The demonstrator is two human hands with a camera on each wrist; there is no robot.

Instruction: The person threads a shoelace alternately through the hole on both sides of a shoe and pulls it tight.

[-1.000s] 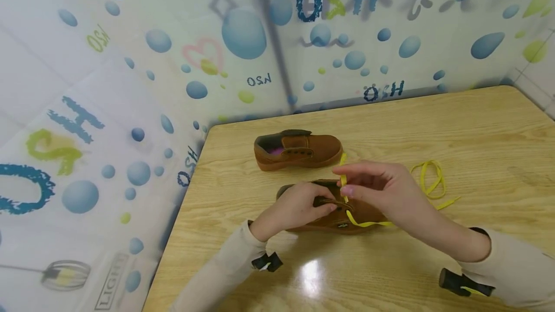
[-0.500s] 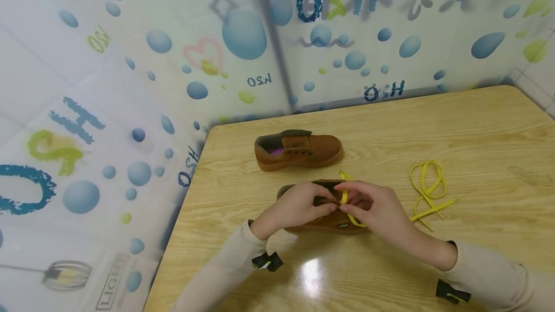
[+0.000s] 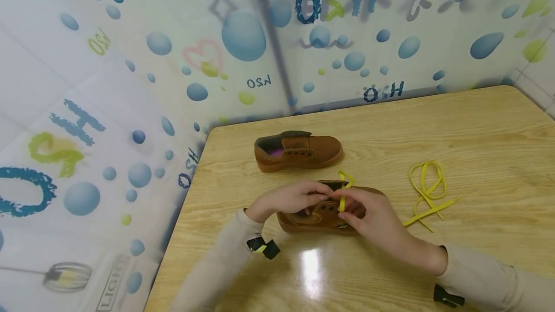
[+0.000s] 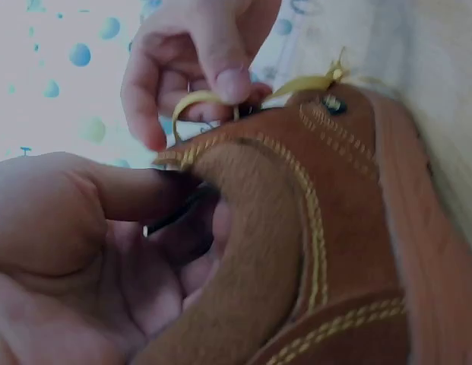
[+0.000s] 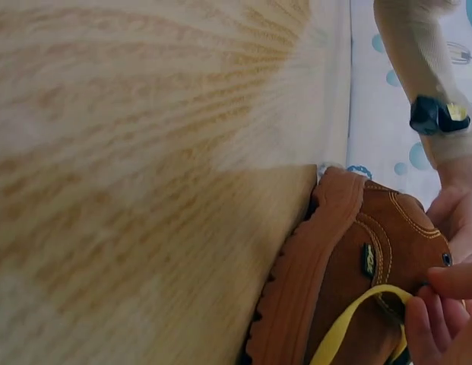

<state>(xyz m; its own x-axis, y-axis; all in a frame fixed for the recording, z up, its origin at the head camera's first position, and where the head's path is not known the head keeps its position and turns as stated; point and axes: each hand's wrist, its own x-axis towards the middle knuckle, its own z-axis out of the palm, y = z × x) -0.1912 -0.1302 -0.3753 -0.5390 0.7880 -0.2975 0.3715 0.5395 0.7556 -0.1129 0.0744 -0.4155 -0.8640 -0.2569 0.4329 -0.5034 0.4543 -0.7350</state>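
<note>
A brown leather shoe lies on the table, toe to the right, between both hands. My left hand reaches over its opening. In the left wrist view the thumb grips the shoe's upper near the eyelet edge, the other fingers partly hidden inside the opening. With thumb and index finger, my right hand pinches a flat yellow shoelace just above the eyelets. The lace curves across the shoe's side in the right wrist view. Another stretch of it sticks up behind the right fingertips.
A matching brown shoe, without a lace in its eyelets, stands behind. Loose loops of yellow lace lie on the wooden table to the right. A printed wall covering borders the table's back and left.
The right hand has come down and left with the lace, close to the eyelets. My left hand has shifted from the eyelet flap back toward the opening, its fingers spread differently.
</note>
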